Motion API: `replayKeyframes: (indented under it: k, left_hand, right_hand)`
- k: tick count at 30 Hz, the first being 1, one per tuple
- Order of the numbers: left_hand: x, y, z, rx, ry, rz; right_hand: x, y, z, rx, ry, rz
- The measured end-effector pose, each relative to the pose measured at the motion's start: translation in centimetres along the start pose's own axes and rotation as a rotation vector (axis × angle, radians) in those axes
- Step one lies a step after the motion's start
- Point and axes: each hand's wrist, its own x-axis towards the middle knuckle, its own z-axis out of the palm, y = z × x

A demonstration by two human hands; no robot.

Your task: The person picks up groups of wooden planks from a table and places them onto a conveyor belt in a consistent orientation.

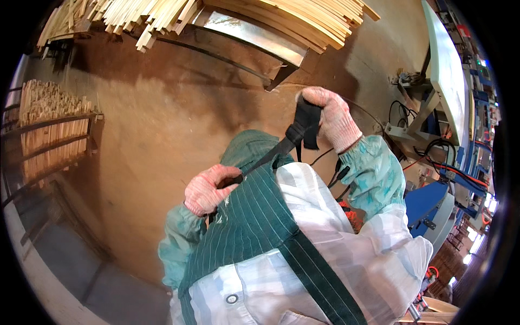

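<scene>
A black webbing strap (275, 153) runs slantwise across the front of my dark green pinstriped apron (252, 203). My right hand (333, 116), in a pinkish-white knit glove, is closed round the strap's upper part, where it is folded and passes through what looks like a buckle; a short end hangs down. Lower and to the left, my left hand (206, 189), gloved alike, pinches the strap's other part against the apron at the waist. Teal sleeve covers (374, 170) wrap both forearms over a pale checked garment.
Long wooden strips (303, 21) lie on a metal-topped table ahead, some jutting past its edge. At left stands a rack of upright wooden sticks (54, 124). A pale machine table (447, 70) with loose black cables (403, 114) and blue parts (425, 203) is at right.
</scene>
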Motion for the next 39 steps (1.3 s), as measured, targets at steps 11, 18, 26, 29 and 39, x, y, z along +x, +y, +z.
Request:
replayKeyframes:
  k: [11,18,26,29,39]
  left_hand:
    - [8.4,9.8,3.5,0.194,-0.016,0.009]
    - [4.0,8.3,1.2,0.432,-0.025,-0.163]
    - [3.8,3.4,-0.3,-0.395,-0.136,-0.161]
    - [3.6,2.0,-1.2,-0.611,-0.205,-0.097]
    - [2.2,-0.6,-1.5,-0.883,-0.159,-0.101]
  right_hand:
    - [3.0,-2.0,3.8,-1.085,-0.327,-0.869]
    - [0.0,-5.3,-1.1,-1.270,0.012,-0.709]
    - [3.1,-4.4,-3.2,-0.171,0.248,-0.172]
    - [3.5,-3.7,-2.5,-0.024,0.390,-0.077]
    - [4.2,-4.4,-5.3,-0.948,0.024,0.226]
